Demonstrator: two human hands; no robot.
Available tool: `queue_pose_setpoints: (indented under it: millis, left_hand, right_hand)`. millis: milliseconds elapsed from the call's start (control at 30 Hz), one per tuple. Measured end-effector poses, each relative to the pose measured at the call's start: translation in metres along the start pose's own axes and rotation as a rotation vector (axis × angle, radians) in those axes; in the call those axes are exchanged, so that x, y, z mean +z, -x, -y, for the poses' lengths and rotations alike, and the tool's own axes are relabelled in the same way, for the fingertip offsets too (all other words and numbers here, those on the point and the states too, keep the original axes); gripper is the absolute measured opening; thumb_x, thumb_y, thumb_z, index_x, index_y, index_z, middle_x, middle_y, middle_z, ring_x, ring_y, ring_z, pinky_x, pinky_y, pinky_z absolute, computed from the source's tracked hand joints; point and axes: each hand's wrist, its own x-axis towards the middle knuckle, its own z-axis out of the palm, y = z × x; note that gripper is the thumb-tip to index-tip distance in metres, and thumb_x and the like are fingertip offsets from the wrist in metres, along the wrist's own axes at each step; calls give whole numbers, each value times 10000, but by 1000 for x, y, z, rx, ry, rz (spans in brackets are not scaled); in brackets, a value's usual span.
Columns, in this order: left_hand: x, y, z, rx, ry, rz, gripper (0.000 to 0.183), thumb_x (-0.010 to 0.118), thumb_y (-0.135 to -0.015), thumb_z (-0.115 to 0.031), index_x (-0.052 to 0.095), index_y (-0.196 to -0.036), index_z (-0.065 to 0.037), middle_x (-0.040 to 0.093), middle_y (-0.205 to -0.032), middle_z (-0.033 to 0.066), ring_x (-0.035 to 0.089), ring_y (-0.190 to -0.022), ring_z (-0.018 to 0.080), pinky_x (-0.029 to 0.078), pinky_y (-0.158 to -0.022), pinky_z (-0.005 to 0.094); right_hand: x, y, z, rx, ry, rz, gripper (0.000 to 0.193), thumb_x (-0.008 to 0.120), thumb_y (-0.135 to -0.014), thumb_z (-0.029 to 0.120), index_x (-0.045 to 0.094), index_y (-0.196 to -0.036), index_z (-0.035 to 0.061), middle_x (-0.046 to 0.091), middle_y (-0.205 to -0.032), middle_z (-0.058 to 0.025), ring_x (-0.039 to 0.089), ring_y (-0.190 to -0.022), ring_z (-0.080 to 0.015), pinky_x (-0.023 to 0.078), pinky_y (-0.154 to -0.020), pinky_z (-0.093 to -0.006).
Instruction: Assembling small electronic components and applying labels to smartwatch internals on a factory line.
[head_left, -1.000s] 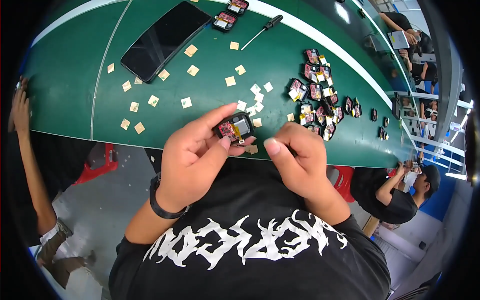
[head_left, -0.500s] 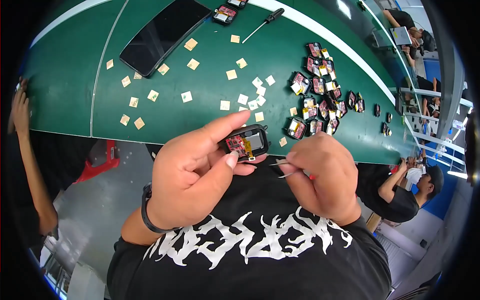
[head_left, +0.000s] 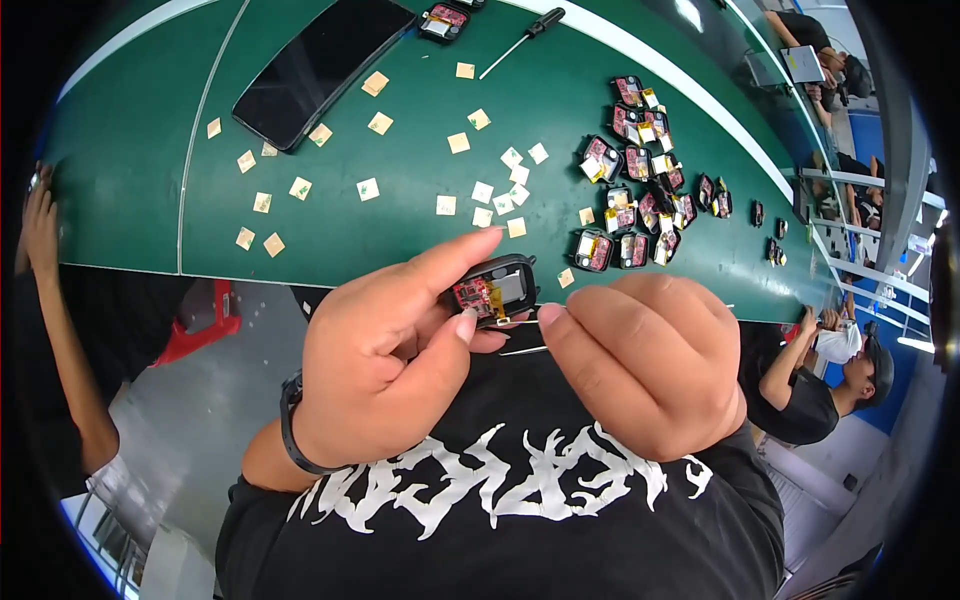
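Between the thumb and fingers of my left hand (head_left: 385,355) is a small black device casing (head_left: 524,275), its inside turned up. It shows a red circuit board, a silvery block and yellow tape. Thin metal tweezers (head_left: 524,350) are pinched in my right hand (head_left: 650,370), just to the right of the casing. One prong reaches the casing's lower edge near a small whitish connector; the other sits lower and apart. Whether the upper tip touches the connector, I cannot tell. My right fingers hide most of the tweezers.
On the green table (head_left: 130,200) lie several square stickers (head_left: 446,205), a large black phone-like slab (head_left: 325,70) and a screwdriver (head_left: 525,42). Several similar opened casings (head_left: 633,250) are grouped at right. Another person's hand (head_left: 40,225) rests at the left edge; a capped person (head_left: 840,385) sits at right.
My right hand has come closer to the casing and turned, bringing one tweezer prong to its lower edge. My left hand keeps the casing in nearly the same place.
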Motion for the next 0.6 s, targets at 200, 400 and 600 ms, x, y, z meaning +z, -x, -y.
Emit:
queue_pose_setpoints:
  millis: [200,400,600]
  left_hand:
    - [1,2,1,-9,-61,18,481,432,-998,112,429,-1479,110,647,-1290,221,676,-1150,233,596,-966,320]
    - [4,2,-1,41,-102,-103,493,543,-929,118,576,-1412,27,701,-1062,136,706,-863,106,611,-783,262]
    - [8,4,9,120,-28,-141,504,533,-928,127,566,-1421,27,691,-1067,148,712,-871,125,622,-796,276]
  right_hand:
    - [2,-5,5,-51,0,17,247,725,-633,70,700,-854,-38,630,-831,-101,605,-671,-195,425,-474,-272]
    - [5,-5,8,-38,32,20,132,727,-684,60,681,-786,-10,598,-840,-102,576,-711,-187,377,-465,-255]
    - [3,-4,5,-46,14,5,159,727,-677,55,687,-810,-23,605,-851,-106,581,-706,-191,379,-462,-258]
